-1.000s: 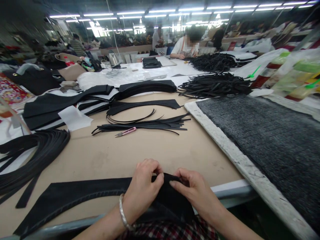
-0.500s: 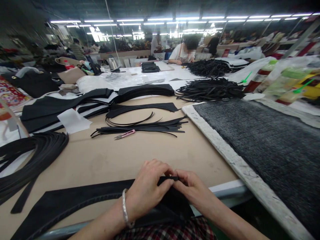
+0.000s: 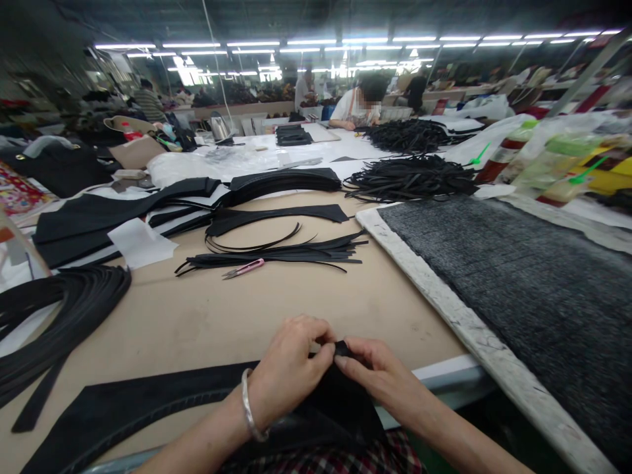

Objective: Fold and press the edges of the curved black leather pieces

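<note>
My left hand [image 3: 296, 368] has eased apart from my right hand [image 3: 382, 365], exposing folded edge between; both hands' fingers pinch the black curved panel [image 3: 138, 393], across the table's [image 3: 197, 322] near edge.

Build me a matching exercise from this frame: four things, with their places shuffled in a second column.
1. Pink-handled metal snips
2. Silver-coloured bangle
3. Long curved black sheet
4. Pale-edged board with dark, rough top

A. Held by left hand and right hand
B. Slanting down the picture's right side
C. Beside a bundle of narrow black strips
D. Around the left wrist

Pairs: 1-C; 2-D; 3-A; 4-B
</note>
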The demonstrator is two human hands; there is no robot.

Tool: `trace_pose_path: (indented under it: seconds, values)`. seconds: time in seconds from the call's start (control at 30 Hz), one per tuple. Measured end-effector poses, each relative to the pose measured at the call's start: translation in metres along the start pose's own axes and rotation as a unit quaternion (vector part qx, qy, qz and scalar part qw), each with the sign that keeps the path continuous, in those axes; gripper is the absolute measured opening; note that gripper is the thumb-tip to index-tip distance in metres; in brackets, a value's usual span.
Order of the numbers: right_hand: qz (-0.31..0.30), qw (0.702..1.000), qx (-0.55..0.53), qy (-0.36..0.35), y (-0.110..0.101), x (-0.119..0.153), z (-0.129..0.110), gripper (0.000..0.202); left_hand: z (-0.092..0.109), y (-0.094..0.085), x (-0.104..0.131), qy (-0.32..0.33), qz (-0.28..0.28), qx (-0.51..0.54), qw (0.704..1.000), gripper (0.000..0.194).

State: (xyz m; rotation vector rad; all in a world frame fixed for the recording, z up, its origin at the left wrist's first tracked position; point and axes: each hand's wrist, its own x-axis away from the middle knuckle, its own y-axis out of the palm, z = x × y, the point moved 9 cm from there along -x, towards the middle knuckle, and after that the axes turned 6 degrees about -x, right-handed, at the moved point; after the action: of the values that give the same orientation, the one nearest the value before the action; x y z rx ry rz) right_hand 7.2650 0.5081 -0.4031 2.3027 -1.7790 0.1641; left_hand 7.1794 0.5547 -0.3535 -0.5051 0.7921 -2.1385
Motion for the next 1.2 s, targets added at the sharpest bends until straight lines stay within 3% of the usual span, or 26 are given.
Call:
trace_pose_path:
  seconds: [0.13,0.2,0.33,0.6,0.93,1.2]
  values:
    - [-0.035,0.999,-0.016,0.013,0.001,0.001,0.004,0.033,-0.021,0.019,-0.005,-0.097,-0.14,0.208,0.963,0.016]
    - [-0.021,1.0,0.002,0.004,-0.003,0.0,0.003,0.033,-0.028,0.024,-0.006,-0.123,-0.16,0.259,0.944,0.019]
    - [0.022,0.999,0.024,-0.011,-0.008,-0.001,0.003,0.032,-0.032,0.023,-0.01,-0.124,-0.143,0.262,0.947,0.022]
    - [0.047,0.999,-0.023,0.012,-0.01,0.001,0.008,0.035,-0.016,0.011,-0.012,-0.082,-0.125,0.183,0.972,0.03]
    - [0.082,0.995,-0.05,-0.015,-0.012,0.0,0.0,0.031,-0.015,0.003,-0.009,-0.057,-0.054,0.105,0.991,0.02]
    - [0.129,0.991,-0.008,-0.021,-0.016,-0.006,0.004,0.032,-0.012,0.003,-0.01,-0.032,-0.029,0.112,0.993,0.011]
